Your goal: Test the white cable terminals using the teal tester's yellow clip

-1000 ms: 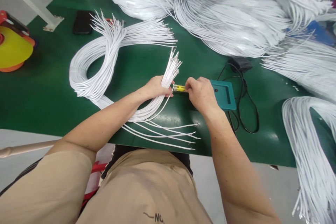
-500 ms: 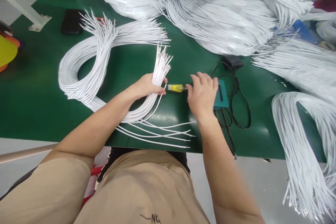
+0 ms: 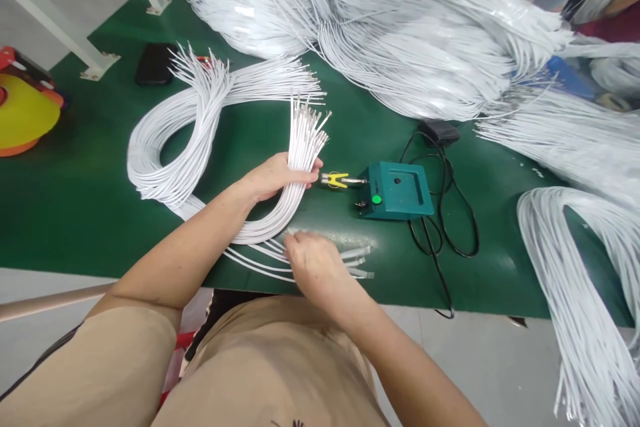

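Note:
My left hand [image 3: 287, 175] is wrapped round a bundle of white cables [image 3: 303, 147], whose bare-tipped ends fan upward above the thumb. Below it, my right hand [image 3: 317, 263] has its fingers pinched on a white cable among several loose white cables [image 3: 257, 260] near the table's front edge; the fingertips are partly hidden and blurred. Just right of the left hand, a yellow clip [image 3: 336, 180] sticks out on a metal rod from a teal box [image 3: 397, 190]. A green round light or button [image 3: 377, 199] shows on the box's face.
On the green table [image 3: 75, 227], a coiled cable bundle [image 3: 145, 140] lies left. Large cable heaps [image 3: 425, 33] cover the back, and another bundle [image 3: 545, 247] hangs over the front right edge. A black adapter [image 3: 439, 132] with looping cords is behind the box. A black phone-like object [image 3: 156, 64] lies back left.
My right hand has moved from the teal box down and left to the loose cables, uncovering the box. The left hand still holds the bundle. The view has shifted slightly.

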`<control>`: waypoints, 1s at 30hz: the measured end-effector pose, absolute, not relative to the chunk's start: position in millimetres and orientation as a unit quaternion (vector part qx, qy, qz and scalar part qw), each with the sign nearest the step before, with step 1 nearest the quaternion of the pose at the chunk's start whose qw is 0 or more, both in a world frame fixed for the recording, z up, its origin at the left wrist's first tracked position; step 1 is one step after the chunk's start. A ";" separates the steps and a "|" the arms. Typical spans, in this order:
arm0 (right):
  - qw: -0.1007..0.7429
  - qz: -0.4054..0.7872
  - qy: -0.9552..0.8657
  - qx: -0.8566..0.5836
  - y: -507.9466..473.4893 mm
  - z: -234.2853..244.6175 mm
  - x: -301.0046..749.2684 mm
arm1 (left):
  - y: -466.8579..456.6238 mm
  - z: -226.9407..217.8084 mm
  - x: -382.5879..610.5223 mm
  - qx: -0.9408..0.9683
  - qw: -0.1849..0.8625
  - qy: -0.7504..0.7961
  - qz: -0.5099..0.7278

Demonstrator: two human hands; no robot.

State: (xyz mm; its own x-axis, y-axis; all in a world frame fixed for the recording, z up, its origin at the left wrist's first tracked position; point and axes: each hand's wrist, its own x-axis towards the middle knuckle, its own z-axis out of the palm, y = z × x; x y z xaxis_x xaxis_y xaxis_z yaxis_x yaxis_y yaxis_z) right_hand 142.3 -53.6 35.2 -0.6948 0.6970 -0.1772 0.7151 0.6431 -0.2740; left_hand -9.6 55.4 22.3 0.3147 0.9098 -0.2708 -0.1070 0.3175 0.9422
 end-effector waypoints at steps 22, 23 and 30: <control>-0.497 -0.585 0.432 0.473 52.3 44.0 151.7 | 52.2 21.5 -6.9 0.479 0.648 0.417 0.421; -0.517 -0.583 0.416 0.470 53.1 44.5 152.7 | 52.1 22.3 -6.7 0.485 0.643 0.421 0.418; -0.485 -0.546 0.432 0.529 48.9 40.6 154.1 | 51.1 25.0 -7.1 0.519 0.608 0.451 0.398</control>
